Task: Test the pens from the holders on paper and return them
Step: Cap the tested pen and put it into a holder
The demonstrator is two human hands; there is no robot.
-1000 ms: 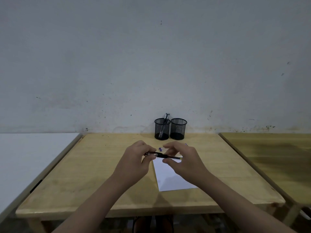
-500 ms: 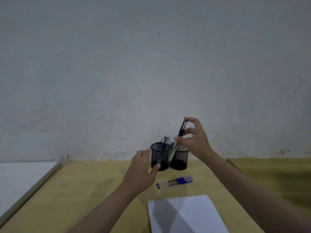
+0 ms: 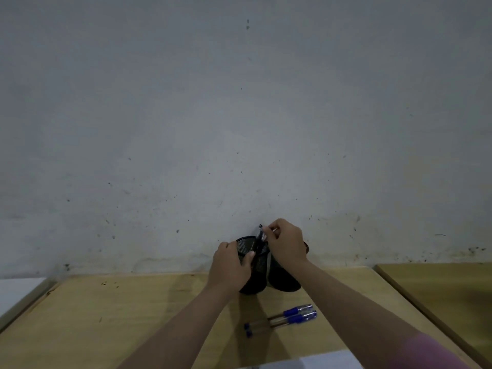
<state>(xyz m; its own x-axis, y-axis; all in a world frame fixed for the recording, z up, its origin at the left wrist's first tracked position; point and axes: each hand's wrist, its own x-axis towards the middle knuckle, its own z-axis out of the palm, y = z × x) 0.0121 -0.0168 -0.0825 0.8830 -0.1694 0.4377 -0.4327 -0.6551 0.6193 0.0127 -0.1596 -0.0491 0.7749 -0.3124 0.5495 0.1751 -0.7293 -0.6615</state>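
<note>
Two black mesh holders stand by the wall: the left holder (image 3: 254, 270) and the right holder (image 3: 283, 278). My left hand (image 3: 230, 267) grips the left holder's side. Above its rim, my right hand (image 3: 286, 242) pinches the top of a pen (image 3: 259, 237) that stands in the left holder. Two blue pens (image 3: 290, 315) lie side by side on the wooden table (image 3: 119, 315) in front of the holders. A corner of the white paper (image 3: 319, 362) shows at the bottom edge.
A white surface (image 3: 16, 291) adjoins the table on the left, and a second wooden table (image 3: 447, 296) on the right. The grey wall rises right behind the holders.
My right hand moved from above the right holder to the left one; the dark pen it held is gone from it. My left hand closed round the left holder. The view tilted up.
</note>
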